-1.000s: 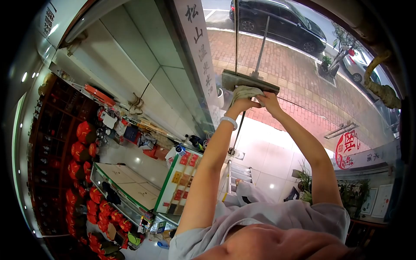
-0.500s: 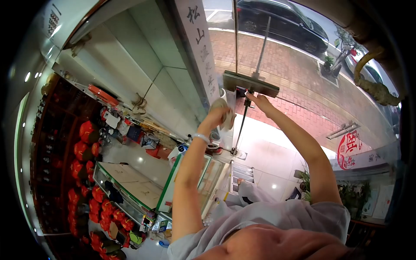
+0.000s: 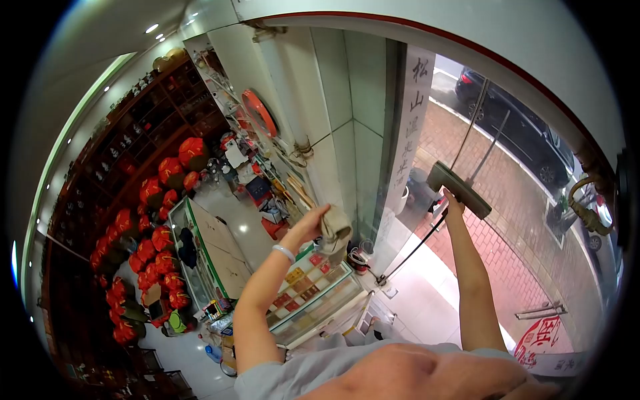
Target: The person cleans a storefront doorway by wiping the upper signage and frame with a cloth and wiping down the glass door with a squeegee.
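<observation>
My left hand (image 3: pixel 311 225) grips a folded beige cloth (image 3: pixel 335 230) and holds it out in front of the wall corner, apart from the glass. A pale bangle circles that wrist. My right hand (image 3: pixel 455 204) is raised to the long rectangular metal door fitting (image 3: pixel 460 190) on the glass, its fingers closed against the lower edge. The exact hold is partly hidden. Below that hand, the dark edge of the glass door (image 3: pixel 419 248) runs down to a floor fitting (image 3: pixel 381 280).
A white strip with dark characters (image 3: pixel 415 113) lines the glass. Below left stand glass display counters (image 3: pixel 307 287) and red-covered jars (image 3: pixel 160 247). A ladder (image 3: pixel 367 313) is beneath me. Outside are brick paving (image 3: pixel 507 247) and a dark car (image 3: pixel 520 127).
The view has swung left. My left hand has drawn away from the glass edge with the cloth, toward the wall corner. My right hand stays at the metal fitting.
</observation>
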Tool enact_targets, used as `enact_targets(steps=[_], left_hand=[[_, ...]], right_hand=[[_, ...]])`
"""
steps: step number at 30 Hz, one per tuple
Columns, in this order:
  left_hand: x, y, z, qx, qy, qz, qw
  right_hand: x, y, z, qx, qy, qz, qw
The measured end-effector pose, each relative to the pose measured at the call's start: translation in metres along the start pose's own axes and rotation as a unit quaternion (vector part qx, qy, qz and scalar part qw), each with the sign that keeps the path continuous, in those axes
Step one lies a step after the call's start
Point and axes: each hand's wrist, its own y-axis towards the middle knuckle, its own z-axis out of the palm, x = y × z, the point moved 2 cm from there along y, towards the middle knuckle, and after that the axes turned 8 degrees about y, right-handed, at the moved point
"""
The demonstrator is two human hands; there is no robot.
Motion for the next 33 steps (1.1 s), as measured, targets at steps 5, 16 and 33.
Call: enact_targets(steps=[5,16,33], left_hand=[[-0.094,-0.039,-0.001,-0.100,0.066,0.220,0.968],[-0.361,-0.148,0.133,-0.180,0.275,0.683,0.653],[-0.417,-0.008,0.062,-0.156,-0.052,0.590,0.790]], right_hand=[[-0.026,0.028,-0.014,-0.032,-0.045,-0.008,0.998],[-0.049,0.047,-0.018,-0.013,-0.078,-0.065,0.995],[-0.073,0.057,-0.024,-0.104,-0.195,-0.070,0.973]])
